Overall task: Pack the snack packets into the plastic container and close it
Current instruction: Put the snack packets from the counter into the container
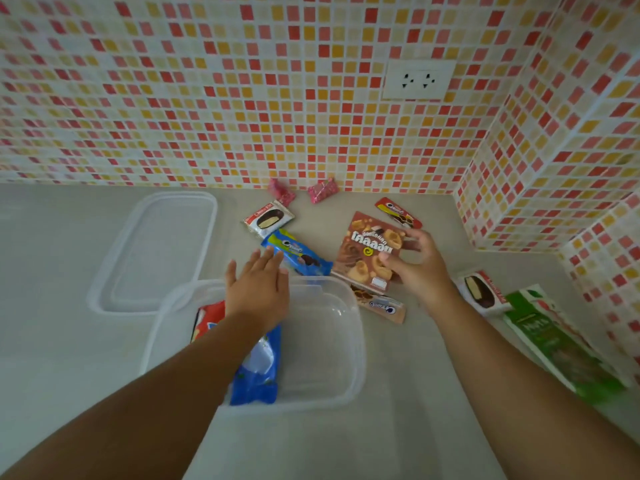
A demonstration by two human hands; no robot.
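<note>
While left hand (258,289) spreads (empty), right hand (417,263) pinches brown box (369,252).

Left hand (258,289): bare, no rings, no watch. Right hand (420,268): bare, no rings, no watch. Both forearms: bare to the frame's edge, no sleeves visible.

The brown snack box (369,252) is showing large white Thai lettering across its front, with a small yellow round sign beneath it. A white logo that looks like "Cream-O" is showing on the blue wafer packet (296,252), the red packet (398,212) and the tan packet (382,304). Print on the white chocolate-bar packet (268,218) and green box (554,344) is blurring beyond reading.
</note>
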